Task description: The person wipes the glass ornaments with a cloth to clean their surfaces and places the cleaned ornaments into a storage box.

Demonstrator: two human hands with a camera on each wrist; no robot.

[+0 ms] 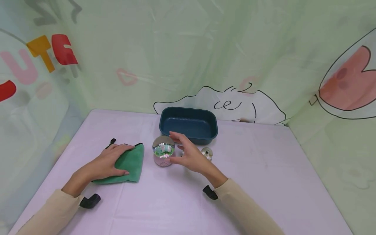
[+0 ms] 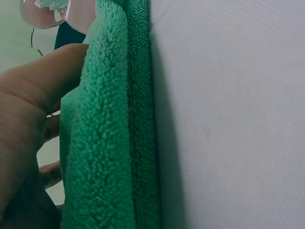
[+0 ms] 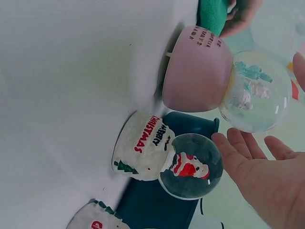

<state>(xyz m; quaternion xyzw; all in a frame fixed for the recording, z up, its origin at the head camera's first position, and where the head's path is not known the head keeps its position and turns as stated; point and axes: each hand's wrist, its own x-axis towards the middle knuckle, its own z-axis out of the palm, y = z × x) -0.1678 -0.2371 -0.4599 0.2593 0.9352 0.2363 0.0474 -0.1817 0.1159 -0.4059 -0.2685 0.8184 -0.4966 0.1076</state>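
My left hand rests on a folded green terry cloth, thumb along its front edge and fingers spread across it. To the right stands a snow globe with a pink base, upright on the table. Beside it is my right hand, fingers extended and thumb apart. A gap shows between that hand and the globe's glass in the right wrist view. Lower in that view is a white-based snow globe marked Merry Christmas, with a red and white figure inside. Another similar base is cut off by the frame.
A dark blue basin sits at the back of the table, behind the globes. Pale lilac cloth covers the table. Printed curtains hang behind and at both sides. A small black piece protrudes behind the green cloth.
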